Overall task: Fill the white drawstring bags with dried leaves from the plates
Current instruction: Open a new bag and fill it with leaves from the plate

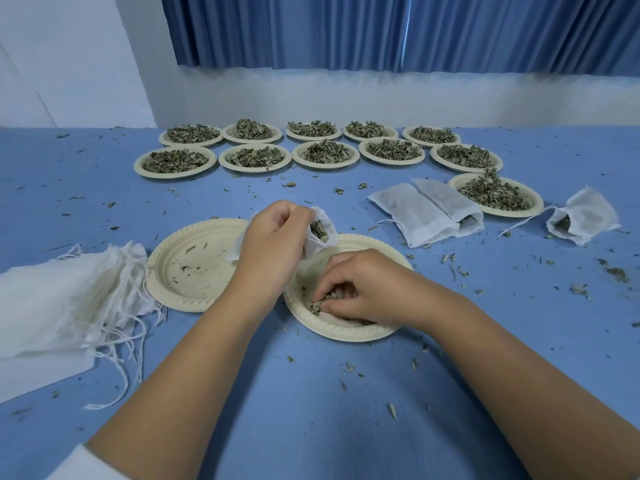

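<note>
left hand (pixel 273 237) grips half-filled bag (pixel 320 230) above near plate (pixel 346 332) | right hand (pixel 353 292) pinches last leaves (pixel 317 303) there | risk: bag mouth sags shut, leaves scatter onto desk (pixel 311 410) | full plates (pixel 323 155) far

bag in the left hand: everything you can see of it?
The bag is small, white, thin gauzy fabric, with a drawstring at its gathered mouth. The left hand grips it above the far rim of the nearest plate. Its mouth is open, facing right, and dried leaves show inside. The hand hides most of its body.
</note>
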Tool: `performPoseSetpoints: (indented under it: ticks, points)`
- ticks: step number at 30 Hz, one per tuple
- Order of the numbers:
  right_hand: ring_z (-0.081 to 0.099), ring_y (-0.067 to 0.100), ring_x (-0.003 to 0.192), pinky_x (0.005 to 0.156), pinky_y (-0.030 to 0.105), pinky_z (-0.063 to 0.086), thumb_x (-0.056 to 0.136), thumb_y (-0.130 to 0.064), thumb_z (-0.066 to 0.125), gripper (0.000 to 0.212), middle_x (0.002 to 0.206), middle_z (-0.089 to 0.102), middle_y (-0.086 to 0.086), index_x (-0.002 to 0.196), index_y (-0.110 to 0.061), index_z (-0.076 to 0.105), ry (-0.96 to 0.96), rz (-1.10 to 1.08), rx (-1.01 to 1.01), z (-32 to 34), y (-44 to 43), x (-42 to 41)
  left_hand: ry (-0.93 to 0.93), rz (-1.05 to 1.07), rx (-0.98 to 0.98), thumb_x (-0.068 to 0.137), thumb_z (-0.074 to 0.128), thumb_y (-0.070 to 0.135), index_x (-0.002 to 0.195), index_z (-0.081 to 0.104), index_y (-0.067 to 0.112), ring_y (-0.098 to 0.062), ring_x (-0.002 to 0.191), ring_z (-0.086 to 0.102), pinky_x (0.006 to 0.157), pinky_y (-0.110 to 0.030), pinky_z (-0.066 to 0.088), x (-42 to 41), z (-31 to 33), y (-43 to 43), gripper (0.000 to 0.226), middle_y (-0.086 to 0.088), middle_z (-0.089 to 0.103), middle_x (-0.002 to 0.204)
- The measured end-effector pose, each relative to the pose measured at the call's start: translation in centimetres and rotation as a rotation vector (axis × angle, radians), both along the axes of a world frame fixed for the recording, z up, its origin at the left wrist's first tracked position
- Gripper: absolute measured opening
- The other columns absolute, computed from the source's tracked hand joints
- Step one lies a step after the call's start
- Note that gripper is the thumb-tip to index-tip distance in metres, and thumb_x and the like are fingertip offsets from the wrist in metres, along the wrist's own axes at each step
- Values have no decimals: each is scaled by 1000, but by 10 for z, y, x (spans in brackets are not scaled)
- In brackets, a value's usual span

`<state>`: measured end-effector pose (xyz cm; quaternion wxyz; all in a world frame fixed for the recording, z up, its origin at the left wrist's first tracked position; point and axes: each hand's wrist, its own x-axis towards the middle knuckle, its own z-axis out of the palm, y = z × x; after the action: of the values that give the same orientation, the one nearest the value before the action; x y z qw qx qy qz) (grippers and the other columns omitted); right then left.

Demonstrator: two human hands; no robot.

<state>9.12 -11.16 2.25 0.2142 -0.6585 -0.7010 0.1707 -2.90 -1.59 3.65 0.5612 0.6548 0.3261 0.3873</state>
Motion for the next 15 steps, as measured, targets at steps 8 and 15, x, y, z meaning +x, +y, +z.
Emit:
performPoseSetpoints:
  ticks: [8,15]
  points:
    - [66,10,76,78,24,55,80,-10,79,15,84,75,0,82,-25,78,505,-96,66,14,-9,21,17,20,0,90,56,21,54,45,26,-4,38,32,47,-25,26,-1,2,0,39,16,35,42]
    - [67,10,72,70,17,53,80,-4,74,12,81,74,3,86,-14,76,996,-290,254,12,-1,23,102,-65,33,92,57,21,69,48,16,-2,39,32,47,-23,26,0,2,-3,26,16,35,44]
